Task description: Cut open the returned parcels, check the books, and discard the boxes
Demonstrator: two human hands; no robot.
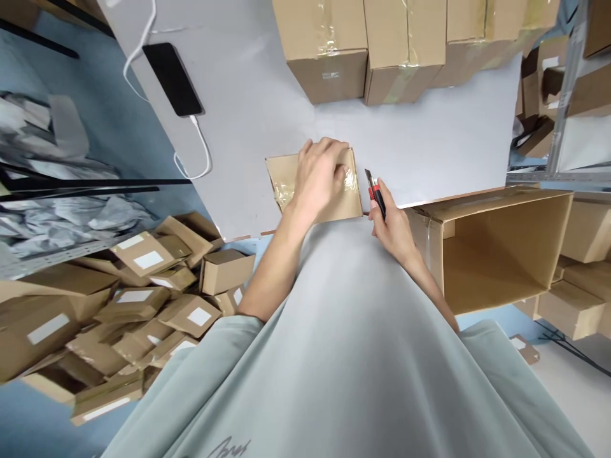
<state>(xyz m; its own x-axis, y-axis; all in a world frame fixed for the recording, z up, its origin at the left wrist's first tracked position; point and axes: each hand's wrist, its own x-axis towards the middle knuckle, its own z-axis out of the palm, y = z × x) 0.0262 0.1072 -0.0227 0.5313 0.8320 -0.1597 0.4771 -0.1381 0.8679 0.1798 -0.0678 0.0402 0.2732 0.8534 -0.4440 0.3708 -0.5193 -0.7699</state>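
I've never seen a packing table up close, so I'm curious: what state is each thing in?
Small brown cardboard box: lying flat, clear tape on top, left hand on it.
Red-and-black box cutter: blade out, in the right hand.
Black phone: white cable plugged in, nothing lit.
Row of brown cardboard boxes: taped.
Large brown cardboard box: open, facing the person.
Heaped brown cardboard boxes: jumbled, several open.

bright, even light | soft shadows | glare – glossy tape (352,180) | wide-angle stretch – outer edges soft
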